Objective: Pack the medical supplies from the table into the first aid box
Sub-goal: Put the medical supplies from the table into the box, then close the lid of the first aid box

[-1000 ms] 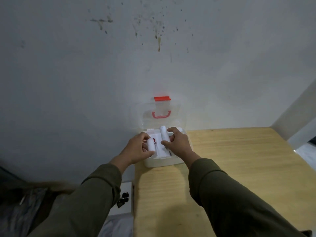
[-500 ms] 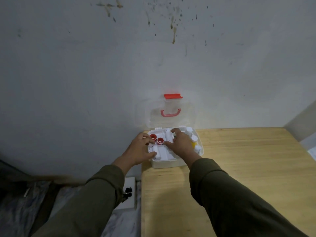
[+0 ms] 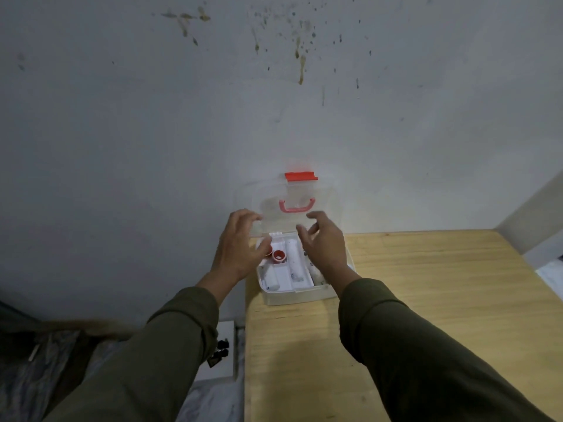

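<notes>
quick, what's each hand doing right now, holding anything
Left hand: open, fingers spread, holding nothing, at the clear plastic lid.
Right hand: open, fingers loosely curved, holding nothing.

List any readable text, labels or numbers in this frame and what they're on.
None can be read.
First aid box: no print shows on the clear lid, red latch or red handle.
White rolls and tubes in the tray: faint dark marks, too small and blurred to read.
</notes>
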`<state>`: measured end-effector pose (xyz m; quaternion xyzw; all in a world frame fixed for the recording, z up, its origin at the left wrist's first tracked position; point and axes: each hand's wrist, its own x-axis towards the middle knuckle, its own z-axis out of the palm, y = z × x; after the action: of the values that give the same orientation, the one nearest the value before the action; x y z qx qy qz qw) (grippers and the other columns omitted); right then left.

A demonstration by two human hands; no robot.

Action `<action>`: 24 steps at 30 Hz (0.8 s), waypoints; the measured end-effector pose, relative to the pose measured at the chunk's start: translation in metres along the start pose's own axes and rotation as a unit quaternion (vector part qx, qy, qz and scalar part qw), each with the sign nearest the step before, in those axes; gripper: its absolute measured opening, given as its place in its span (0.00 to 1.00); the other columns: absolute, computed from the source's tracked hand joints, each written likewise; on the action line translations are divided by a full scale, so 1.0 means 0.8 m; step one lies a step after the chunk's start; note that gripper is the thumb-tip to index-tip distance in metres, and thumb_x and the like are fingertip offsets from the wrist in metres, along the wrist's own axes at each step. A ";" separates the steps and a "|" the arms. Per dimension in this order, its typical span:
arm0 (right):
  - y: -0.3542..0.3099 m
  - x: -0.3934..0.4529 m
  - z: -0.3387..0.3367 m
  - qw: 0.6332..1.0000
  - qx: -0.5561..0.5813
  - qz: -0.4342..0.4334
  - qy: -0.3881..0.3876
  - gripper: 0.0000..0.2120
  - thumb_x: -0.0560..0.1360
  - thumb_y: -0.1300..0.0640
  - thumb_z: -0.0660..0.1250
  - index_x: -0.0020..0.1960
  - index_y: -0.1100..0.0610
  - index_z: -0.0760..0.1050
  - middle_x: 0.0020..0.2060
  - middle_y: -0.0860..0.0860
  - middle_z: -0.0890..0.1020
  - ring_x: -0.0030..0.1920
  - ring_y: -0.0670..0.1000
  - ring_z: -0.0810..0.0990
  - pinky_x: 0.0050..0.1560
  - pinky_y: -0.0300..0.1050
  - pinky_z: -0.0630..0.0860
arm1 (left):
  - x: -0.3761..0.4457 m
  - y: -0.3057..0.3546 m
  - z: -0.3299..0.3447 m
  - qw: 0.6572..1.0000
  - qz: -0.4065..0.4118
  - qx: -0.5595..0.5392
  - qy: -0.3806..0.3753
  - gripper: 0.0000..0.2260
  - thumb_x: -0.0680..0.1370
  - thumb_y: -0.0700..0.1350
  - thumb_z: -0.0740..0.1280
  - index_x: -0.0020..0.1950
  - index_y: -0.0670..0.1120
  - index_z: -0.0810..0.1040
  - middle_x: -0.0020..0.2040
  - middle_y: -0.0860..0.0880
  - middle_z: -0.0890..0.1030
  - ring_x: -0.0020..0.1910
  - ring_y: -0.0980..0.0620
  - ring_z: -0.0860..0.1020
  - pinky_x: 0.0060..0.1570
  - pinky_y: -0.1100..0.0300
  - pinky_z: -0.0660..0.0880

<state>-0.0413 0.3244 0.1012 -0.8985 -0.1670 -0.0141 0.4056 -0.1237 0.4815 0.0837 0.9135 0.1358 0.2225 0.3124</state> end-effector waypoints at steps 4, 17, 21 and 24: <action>-0.026 0.020 -0.023 0.994 0.032 -0.058 0.088 0.20 0.76 0.51 0.64 0.65 0.51 0.66 0.54 0.53 0.75 0.46 0.47 0.76 0.42 0.34 0.73 | 0.027 0.016 -0.007 0.998 0.009 0.023 0.065 0.25 0.74 0.49 0.68 0.68 0.46 0.65 0.67 0.44 0.67 0.65 0.46 0.68 0.64 0.46 0.69; -0.055 0.050 -0.049 0.981 0.151 0.049 -0.108 0.30 0.78 0.42 0.56 0.76 0.49 0.51 0.72 0.57 0.66 0.67 0.59 0.71 0.68 0.54 0.68 | 0.056 0.043 -0.017 0.997 -0.052 -0.052 -0.023 0.19 0.80 0.54 0.57 0.68 0.45 0.63 0.66 0.45 0.71 0.63 0.46 0.72 0.62 0.48 0.71; -0.044 0.027 -0.051 0.979 0.177 0.056 -0.082 0.28 0.78 0.42 0.56 0.74 0.48 0.53 0.64 0.58 0.75 0.58 0.58 0.78 0.57 0.51 0.76 | 0.031 0.052 -0.016 0.997 -0.044 -0.062 -0.007 0.18 0.81 0.53 0.55 0.66 0.44 0.63 0.64 0.43 0.72 0.59 0.47 0.73 0.56 0.56 0.70; -0.035 0.000 -0.058 0.968 0.226 0.071 -0.078 0.26 0.79 0.45 0.56 0.74 0.49 0.54 0.59 0.57 0.76 0.49 0.54 0.79 0.46 0.43 0.76 | 0.007 0.060 -0.009 0.997 -0.048 -0.067 0.009 0.17 0.81 0.53 0.53 0.65 0.44 0.63 0.62 0.42 0.72 0.57 0.47 0.73 0.53 0.57 0.70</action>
<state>-0.0447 0.3082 0.1527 -0.7914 -0.1330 0.1234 0.5838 -0.1171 0.4506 0.1207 0.8808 0.1671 0.2238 0.3823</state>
